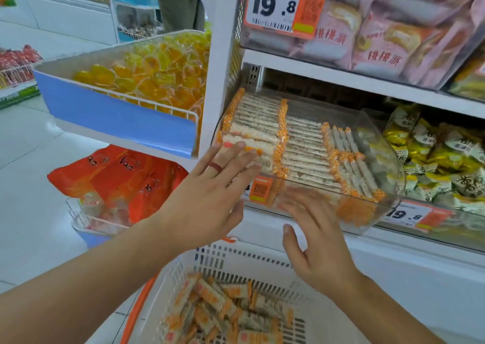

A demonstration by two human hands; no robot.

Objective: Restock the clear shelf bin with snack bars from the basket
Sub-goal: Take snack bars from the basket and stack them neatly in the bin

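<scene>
Mostly slim bars (304, 144), clear bin (380, 144)

bare forearms, red ring (215, 167) on left hand (210, 194)

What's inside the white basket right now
Loose snack bars in orange-and-white wrappers lie piled in the white basket. They cover its floor, and the frame's lower edge crops the rest.

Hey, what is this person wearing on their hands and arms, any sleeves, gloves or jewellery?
Both forearms are bare, with no sleeves in view and no gloves. The left hand wears one dark red band ring on a finger. The right hand shows no ring, watch or bracelet.
</scene>
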